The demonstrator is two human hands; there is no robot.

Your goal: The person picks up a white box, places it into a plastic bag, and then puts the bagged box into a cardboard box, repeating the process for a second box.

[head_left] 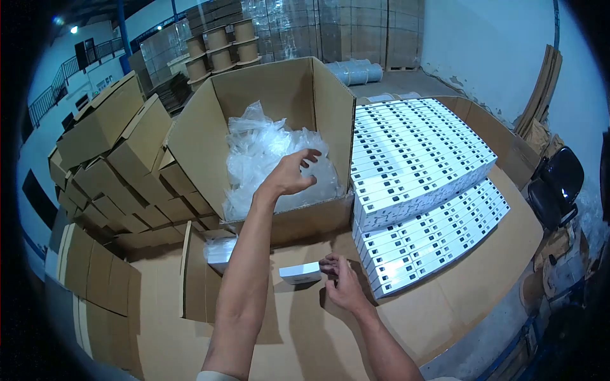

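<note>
Left forearm (244,279) nearest, I see my left hand (289,176) half-open, empty, above the plastic bags (260,149), apparently reaching; picking one calls for a light pinch. My right hand (346,289) meets the white box (300,274) before the carton (305,223), grip unclear

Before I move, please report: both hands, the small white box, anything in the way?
Left hand open above clear plastic bags. Right hand at end of small white box, grip unclear. Stacked white boxes close on right.
</note>
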